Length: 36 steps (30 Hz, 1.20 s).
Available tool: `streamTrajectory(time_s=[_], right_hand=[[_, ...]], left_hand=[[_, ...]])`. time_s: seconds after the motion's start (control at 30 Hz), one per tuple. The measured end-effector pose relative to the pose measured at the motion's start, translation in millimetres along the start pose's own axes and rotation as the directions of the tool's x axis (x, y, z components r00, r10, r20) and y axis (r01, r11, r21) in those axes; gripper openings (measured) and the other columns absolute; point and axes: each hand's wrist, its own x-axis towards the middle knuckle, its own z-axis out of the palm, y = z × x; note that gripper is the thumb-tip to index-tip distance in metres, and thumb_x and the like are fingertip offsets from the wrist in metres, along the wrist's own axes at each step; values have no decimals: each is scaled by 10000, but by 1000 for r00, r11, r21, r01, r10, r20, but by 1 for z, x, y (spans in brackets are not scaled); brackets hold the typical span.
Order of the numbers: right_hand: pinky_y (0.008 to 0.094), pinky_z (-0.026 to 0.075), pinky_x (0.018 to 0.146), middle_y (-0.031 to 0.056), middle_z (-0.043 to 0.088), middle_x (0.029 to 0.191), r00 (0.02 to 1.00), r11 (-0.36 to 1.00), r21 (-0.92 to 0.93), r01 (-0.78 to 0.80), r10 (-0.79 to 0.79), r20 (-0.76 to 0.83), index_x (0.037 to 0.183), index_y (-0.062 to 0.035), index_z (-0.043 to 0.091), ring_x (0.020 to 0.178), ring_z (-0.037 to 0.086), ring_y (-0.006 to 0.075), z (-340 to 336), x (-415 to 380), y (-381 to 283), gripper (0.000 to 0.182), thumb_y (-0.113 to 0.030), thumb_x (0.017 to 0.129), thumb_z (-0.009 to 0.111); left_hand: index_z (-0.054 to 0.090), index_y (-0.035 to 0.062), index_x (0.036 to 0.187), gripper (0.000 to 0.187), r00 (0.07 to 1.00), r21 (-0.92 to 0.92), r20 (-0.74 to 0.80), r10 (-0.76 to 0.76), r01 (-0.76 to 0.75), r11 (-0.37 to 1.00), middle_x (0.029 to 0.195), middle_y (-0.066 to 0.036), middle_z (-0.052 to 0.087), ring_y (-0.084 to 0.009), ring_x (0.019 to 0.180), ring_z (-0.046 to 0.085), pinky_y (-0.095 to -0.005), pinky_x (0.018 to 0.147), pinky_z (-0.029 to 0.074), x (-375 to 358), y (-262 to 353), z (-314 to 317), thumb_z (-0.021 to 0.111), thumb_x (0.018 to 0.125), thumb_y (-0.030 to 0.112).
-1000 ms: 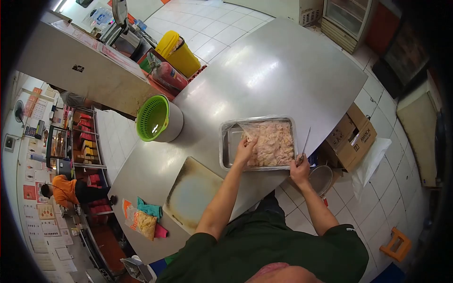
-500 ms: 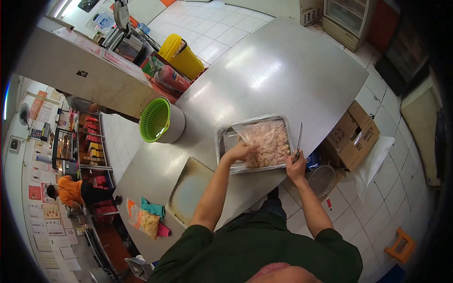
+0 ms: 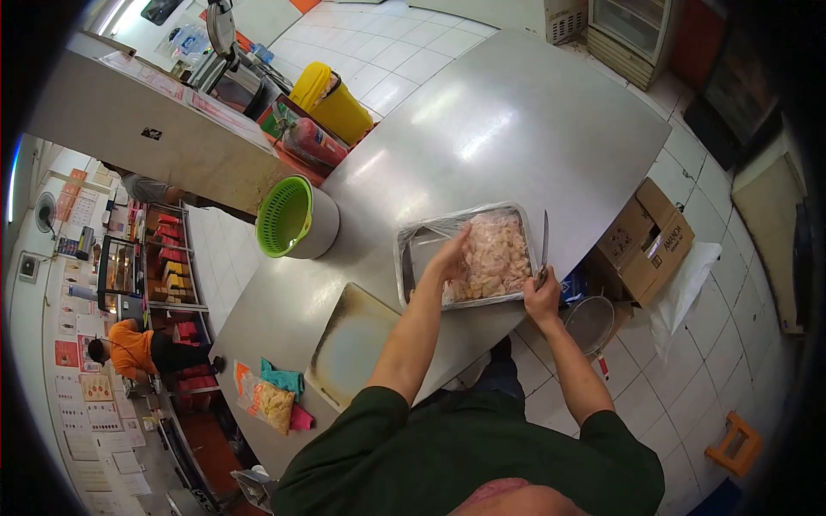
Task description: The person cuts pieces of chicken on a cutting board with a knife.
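Head view: looking down on a grey steel table (image 3: 508,120), things listed from left to right.
Snack bag: an orange-yellow plastic packet (image 3: 262,402) lies with teal and pink cloths at the table's left end, well apart from the work.
Colander: a green plastic colander (image 3: 284,217) sits in a white bucket, near enough to reach.
Board: a worn pale rectangular cutting board (image 3: 351,346) lies just beside the tray, at the table's near edge.
Tray: a plastic-lined rectangular metal tray (image 3: 410,258) holds pale raw meat pieces (image 3: 495,254), heaped to its right.
Left hand (image 3: 449,256): fingers loosely curled, down in the tray on the meat's left edge; whether it grips a piece I cannot tell.
Right hand (image 3: 542,297): closed around the handle of a slim steel knife (image 3: 544,241), blade pointing away along the tray's right rim, clear of the other hand.
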Motion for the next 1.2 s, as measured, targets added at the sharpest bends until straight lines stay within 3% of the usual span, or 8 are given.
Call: streamTrajectory(time_s=[0.2,0.3,0.53,0.7,0.83,0.93,1.0,1.2], right_hand=[[393,406,527,131,473,594,1000,1000,-4,-4,4,-5,808,-7,456,524,496,281,0,-1,2,111,-65,792,550],[421,408,544,159,483,611,999,999,0,-48,48,3,814,0,470,546,512,330,2,-2,5,101,-72,788,537],[344,383,493,73,461,573,1000,1000,11,-17,17,-20,788,-16,447,501,478,178,6,0,12,125,-55,813,563],[342,391,498,73,461,577,1000,1000,-16,-12,11,-22,783,-15,453,513,488,179,6,1,5,127,-64,812,566],[344,401,506,81,473,582,1000,1000,-19,-18,17,-18,780,-7,452,516,501,190,6,1,6,133,-71,816,563],[343,402,510,81,478,589,999,999,0,-37,37,-18,780,-3,451,516,501,191,5,0,-2,137,-73,816,562],[343,402,511,80,478,592,999,1000,14,-26,27,-27,781,-1,449,516,498,189,6,4,-3,139,-74,815,563],[347,397,509,85,480,588,999,999,-26,-42,42,2,787,5,447,516,489,182,5,1,4,139,-71,809,561]], left_hand=[[475,2,1364,887,986,621,-140,89,17,784,1365,-196,518,-363,1238,506,-399,1011,412,-48,43,-13,596,801,677],[584,-110,1177,869,868,873,-58,493,-196,447,1161,-297,610,-356,1123,598,-373,921,477,-73,38,-43,572,814,678],[621,-101,1094,904,965,929,-262,35,242,280,1038,-235,674,-299,994,655,-375,824,513,-61,-12,-58,544,786,745],[668,-1,1016,780,993,7,-89,75,-74,997,929,-132,659,-213,854,639,-384,794,520,-44,-44,-16,527,812,738],[676,43,897,675,1000,136,-11,-22,23,990,825,-89,634,-154,724,592,-334,703,509,-58,-31,-42,521,849,698],[658,38,904,657,997,782,-63,36,27,622,865,-82,645,-140,739,585,-303,667,482,-75,11,-56,517,866,679],[358,33,1425,872,985,648,-94,147,-51,760,1412,-163,456,-297,1248,488,-412,1023,411,-64,30,-57,520,860,677],[175,48,1507,961,959,-227,133,249,-215,950,1546,-141,257,-263,1426,236,-444,1140,221,-13,-30,0,495,863,685]])
